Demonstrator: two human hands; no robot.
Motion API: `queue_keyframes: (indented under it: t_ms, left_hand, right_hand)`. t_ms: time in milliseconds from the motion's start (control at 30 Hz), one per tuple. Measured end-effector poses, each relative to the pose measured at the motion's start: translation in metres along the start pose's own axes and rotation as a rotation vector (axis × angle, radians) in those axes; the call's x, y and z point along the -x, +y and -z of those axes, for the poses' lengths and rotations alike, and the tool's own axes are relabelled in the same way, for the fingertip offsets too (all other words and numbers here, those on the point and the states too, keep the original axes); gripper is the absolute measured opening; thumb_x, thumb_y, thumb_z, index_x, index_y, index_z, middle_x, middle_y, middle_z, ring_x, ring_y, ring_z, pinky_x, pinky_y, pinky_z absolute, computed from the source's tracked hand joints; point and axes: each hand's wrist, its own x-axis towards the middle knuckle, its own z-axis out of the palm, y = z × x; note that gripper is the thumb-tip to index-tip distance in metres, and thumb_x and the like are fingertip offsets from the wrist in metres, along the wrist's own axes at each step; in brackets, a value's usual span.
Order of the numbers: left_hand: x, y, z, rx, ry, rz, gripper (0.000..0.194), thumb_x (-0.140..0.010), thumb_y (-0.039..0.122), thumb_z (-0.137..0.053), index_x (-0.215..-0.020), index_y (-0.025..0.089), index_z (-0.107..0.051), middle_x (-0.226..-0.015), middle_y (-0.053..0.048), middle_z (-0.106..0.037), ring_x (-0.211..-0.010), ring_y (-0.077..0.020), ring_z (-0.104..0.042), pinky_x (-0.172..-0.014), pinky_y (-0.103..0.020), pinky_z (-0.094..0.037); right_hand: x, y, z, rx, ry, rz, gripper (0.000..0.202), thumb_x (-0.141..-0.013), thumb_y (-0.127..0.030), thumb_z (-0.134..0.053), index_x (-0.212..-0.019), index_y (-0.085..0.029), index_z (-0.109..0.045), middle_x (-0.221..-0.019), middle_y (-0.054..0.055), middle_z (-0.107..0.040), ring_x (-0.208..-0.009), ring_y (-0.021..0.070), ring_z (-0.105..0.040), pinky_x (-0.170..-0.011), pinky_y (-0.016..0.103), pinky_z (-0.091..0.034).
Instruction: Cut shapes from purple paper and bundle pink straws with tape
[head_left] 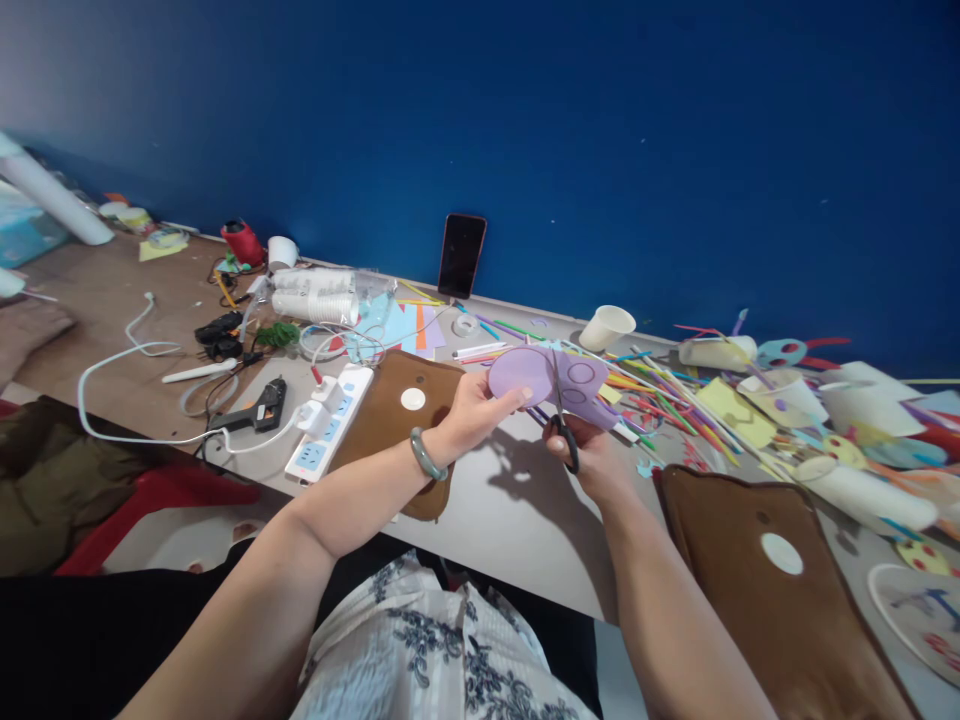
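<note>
My left hand [480, 410] pinches the left, rounded part of a sheet of purple paper [521, 374], thumb on top. Round outlines are drawn on the sheet's right part. In my right hand [589, 455] is a pair of scissors [568, 440] with black handles, its blades upright across the middle of the paper. Both hands are held above the table, and their shadow falls on its pale top. Left of my left wrist lies a brown pad [401, 400] with a white dot.
A white power strip [330, 425] and a hot glue gun [259, 405] lie to the left. A phone [462, 256] leans on the blue wall. Coloured sticks, a paper cup [607, 327] and another brown pad [772, 600] are on the right. Another person's hand [30, 335] shows far left.
</note>
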Motion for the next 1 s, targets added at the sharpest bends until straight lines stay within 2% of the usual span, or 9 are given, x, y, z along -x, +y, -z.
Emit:
queue_keyframes:
  t_ms: [200,467,1000]
  left_hand:
    - [0.000,-0.001,0.000,0.001,0.003,-0.010,0.042,-0.073,0.051,-0.079,-0.066,0.013,-0.063,-0.062,-0.003,-0.060,-0.061,-0.0111,-0.054,-0.057,-0.024,-0.044]
    - [-0.002,-0.001,0.001,0.039,0.000,-0.003,0.040,-0.073,0.049,-0.079,-0.069,0.012,-0.064,-0.062,-0.002,-0.061,-0.061,-0.0108,-0.055,-0.059,-0.024,-0.045]
    - [-0.003,0.000,0.001,0.055,-0.001,-0.029,0.039,-0.073,0.049,-0.079,-0.070,0.013,-0.064,-0.062,-0.002,-0.061,-0.060,-0.0105,-0.055,-0.058,-0.024,-0.047]
  right_hand:
    - [0.001,-0.002,0.000,0.017,-0.004,0.013,0.032,-0.066,-0.050,-0.071,-0.065,-0.022,-0.058,-0.063,0.000,-0.051,-0.062,0.0166,-0.044,-0.056,0.030,-0.036]
    - [0.000,0.008,0.004,0.033,-0.017,0.036,0.031,-0.069,-0.050,-0.069,-0.065,-0.021,-0.059,-0.062,0.000,-0.052,-0.060,0.0158,-0.045,-0.056,0.029,-0.036]
    - [0.000,0.009,0.004,0.012,-0.008,0.003,0.031,-0.066,-0.050,-0.071,-0.067,-0.020,-0.061,-0.063,0.000,-0.054,-0.062,0.0158,-0.046,-0.057,0.028,-0.036]
